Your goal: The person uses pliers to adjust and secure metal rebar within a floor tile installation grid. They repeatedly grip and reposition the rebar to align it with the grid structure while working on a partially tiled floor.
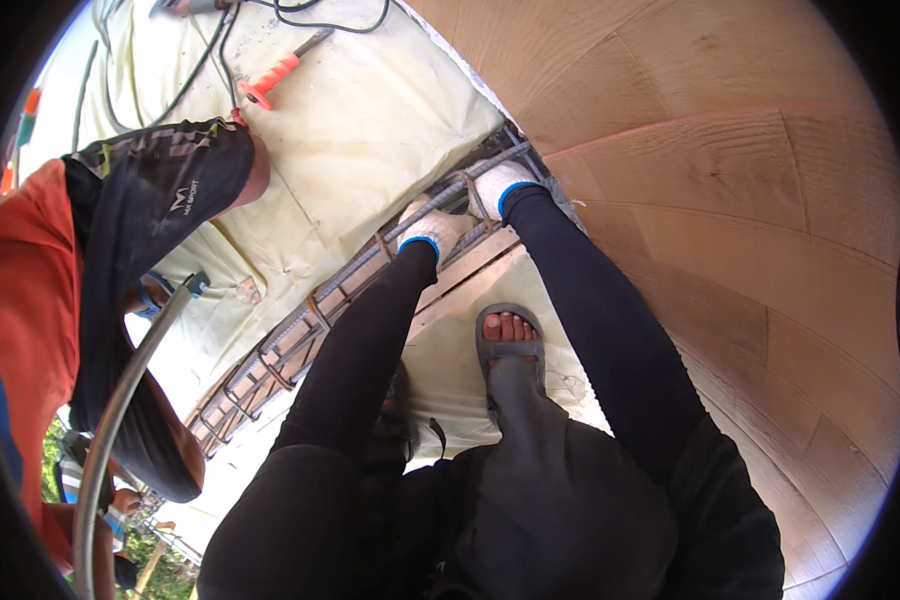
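Observation:
My left hand (430,225), in a white knit glove with blue cuff, is closed on a long cage of steel rebar (320,310) with bent rusty stirrups. My right hand (500,185), gloved the same, grips the cage higher up, beside the wood-patterned surface at right. The cage runs diagonally across pale sheeting, beside a light plank (470,260). Some of my fingertips are hidden among the bars. My sandalled foot (508,340) stands below my hands.
A co-worker (25,290) in red and black kneels at left beside a curved metal pipe (135,370). An orange-handled chisel (270,80) and cables lie on the sheeting (360,110) above. Wood-patterned panels (720,250) fill the right side. Another person (120,510) is partly visible at lower left.

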`<state>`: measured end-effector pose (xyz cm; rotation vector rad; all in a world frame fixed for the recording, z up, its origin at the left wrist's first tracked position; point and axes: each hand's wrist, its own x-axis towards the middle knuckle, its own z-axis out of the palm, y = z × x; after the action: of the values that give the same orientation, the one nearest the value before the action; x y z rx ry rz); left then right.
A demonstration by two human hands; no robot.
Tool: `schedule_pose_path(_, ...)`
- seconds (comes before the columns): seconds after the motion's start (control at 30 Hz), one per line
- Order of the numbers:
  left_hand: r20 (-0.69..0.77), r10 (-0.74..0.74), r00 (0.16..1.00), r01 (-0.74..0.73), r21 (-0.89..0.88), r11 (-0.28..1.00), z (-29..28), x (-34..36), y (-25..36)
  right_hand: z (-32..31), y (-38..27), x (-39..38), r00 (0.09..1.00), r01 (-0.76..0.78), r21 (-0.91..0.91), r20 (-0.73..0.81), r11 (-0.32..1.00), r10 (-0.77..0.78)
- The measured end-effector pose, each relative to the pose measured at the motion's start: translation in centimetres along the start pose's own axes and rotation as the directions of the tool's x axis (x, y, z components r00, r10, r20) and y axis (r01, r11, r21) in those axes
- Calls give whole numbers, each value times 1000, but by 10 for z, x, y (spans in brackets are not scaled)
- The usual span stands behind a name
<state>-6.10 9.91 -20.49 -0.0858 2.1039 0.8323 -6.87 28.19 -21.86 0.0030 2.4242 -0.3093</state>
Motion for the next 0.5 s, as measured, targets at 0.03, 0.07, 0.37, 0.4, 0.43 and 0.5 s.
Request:
schedule_pose_path(0.03, -18, 36, 999, -36, -7, 999, 3, 4, 1, 5, 7, 8, 998, 1, -19, -66, 1000, -2)
schedule_pose_path(0.07, -38, 68, 997, -69, -14, 998, 7, 7, 1, 11, 16, 13, 992, 24, -57, -123, 998, -31)
schedule_pose_path(0.37, -34, 110, 993, -114, -155, 981, 0, -22, 28, 80, 64, 61, 996, -46, 36, -73, 998, 49)
schedule_pose_path(0.4, -24, 102, 995, -104, -146, 984, -1, -26, 27, 79, 61, 64, 992, -22, 93, -124, 995, 34)
schedule_pose_path(0.43, 31, 159, 987, -153, -152, 976, 3, -22, 22, 79, 59, 63, 984, -1, 147, -174, 989, 27)
schedule_pose_path(0.5, 127, 316, 940, -290, -186, 939, 9, 3, -10, 70, 43, 59, 981, 79, 144, -190, 986, -51)
